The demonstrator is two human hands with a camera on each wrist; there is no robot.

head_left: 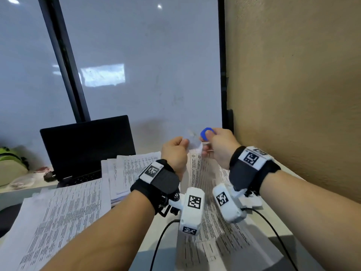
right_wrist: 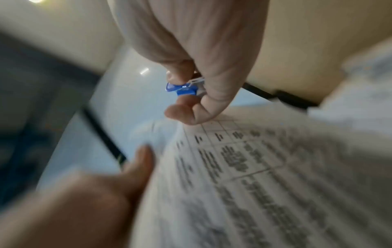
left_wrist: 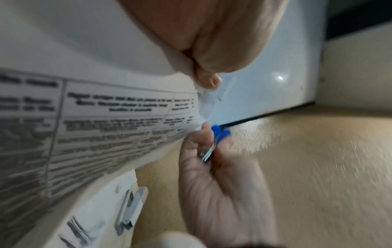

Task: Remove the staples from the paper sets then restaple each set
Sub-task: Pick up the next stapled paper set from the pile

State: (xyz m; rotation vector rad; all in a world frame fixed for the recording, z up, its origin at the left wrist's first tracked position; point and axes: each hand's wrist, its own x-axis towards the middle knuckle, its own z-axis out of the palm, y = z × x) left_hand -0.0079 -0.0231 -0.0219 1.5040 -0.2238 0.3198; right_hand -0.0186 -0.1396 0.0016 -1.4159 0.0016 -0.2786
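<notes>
A printed paper set [head_left: 197, 169] is pinched at its raised corner by the left hand [head_left: 174, 151]; just beside that corner, a blue staple remover [head_left: 206, 133] is gripped in the right hand [head_left: 220, 145].

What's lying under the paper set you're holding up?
Under the lifted paper set only bare desk and camera cables show. A white stapler lies beside it. Whatever lies beneath its lower pages is covered.

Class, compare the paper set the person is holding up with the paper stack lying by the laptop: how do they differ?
The held paper set is lifted at its top corner by the left hand; the paper stack lies flat on the desk. The held set curves; the stack is fanned out, untouched. Both carry printed text.
</notes>
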